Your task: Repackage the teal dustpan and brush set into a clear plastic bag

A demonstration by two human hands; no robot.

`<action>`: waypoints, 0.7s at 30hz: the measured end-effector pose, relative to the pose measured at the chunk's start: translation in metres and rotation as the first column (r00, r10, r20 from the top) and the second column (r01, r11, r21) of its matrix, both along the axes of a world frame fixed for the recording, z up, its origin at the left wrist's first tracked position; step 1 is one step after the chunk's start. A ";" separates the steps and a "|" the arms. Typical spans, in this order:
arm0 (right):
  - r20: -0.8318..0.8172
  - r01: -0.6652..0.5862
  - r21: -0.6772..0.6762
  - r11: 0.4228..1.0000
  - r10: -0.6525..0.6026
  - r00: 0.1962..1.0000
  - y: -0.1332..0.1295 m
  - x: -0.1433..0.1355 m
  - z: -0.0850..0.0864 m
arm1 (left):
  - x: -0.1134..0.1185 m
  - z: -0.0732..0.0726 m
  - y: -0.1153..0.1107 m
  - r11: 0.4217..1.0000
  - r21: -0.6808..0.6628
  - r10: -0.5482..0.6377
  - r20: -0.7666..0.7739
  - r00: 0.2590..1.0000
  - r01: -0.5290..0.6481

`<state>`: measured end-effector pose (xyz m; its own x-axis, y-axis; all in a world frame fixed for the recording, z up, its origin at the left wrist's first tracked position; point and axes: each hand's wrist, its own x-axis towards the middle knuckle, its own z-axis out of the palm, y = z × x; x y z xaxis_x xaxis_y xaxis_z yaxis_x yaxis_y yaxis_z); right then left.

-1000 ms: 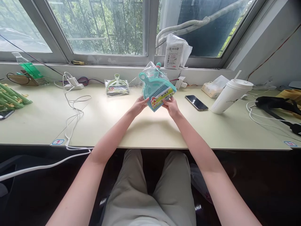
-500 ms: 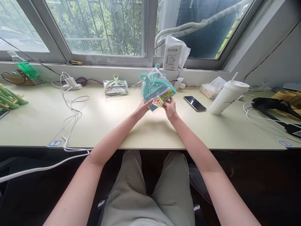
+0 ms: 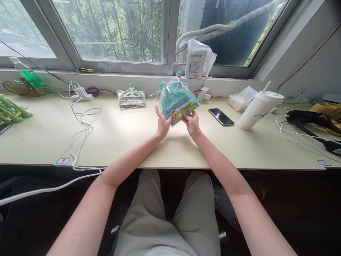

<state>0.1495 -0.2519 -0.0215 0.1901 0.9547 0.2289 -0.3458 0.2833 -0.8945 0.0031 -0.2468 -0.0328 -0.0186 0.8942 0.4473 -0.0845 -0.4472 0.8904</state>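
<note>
Heads up: your left hand (image 3: 163, 124) and right hand (image 3: 190, 122) only pinch the bottom of the bagged teal dustpan set (image 3: 178, 102) above the desk (image 3: 170, 149); slick plastic could slip toward the cup (image 3: 257, 109).

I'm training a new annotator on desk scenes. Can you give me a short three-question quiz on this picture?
1. True or false: both hands hold the teal dustpan set.
2. What lies just right of the right hand? A) phone B) scissors C) mug
3. Which drink container stands on the desk at right?

Key:
1. True: the left hand grips it too, above the desk.
2. A, the phone.
3. The white cup with a straw.
</note>
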 end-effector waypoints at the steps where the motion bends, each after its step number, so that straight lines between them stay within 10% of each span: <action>1: 0.001 0.002 0.002 1.000 -0.002 1.000 0.000 0.001 0.000 | -0.001 0.002 -0.003 0.996 0.043 0.079 -0.052 0.996 -0.077; 5: 0.011 -0.006 0.010 1.000 0.006 1.000 0.000 0.003 0.000 | -0.007 0.013 -0.014 0.911 0.282 0.376 -0.273 0.885 -0.300; 15: 0.039 -0.022 -0.005 1.000 0.022 0.999 0.001 0.002 -0.003 | -0.017 0.013 -0.007 0.933 0.355 0.284 -0.612 0.739 -0.064; 21: 0.036 -0.033 -0.031 0.999 0.034 0.999 -0.003 -0.001 0.000 | -0.015 0.018 -0.012 0.936 0.347 0.164 -0.591 0.790 0.065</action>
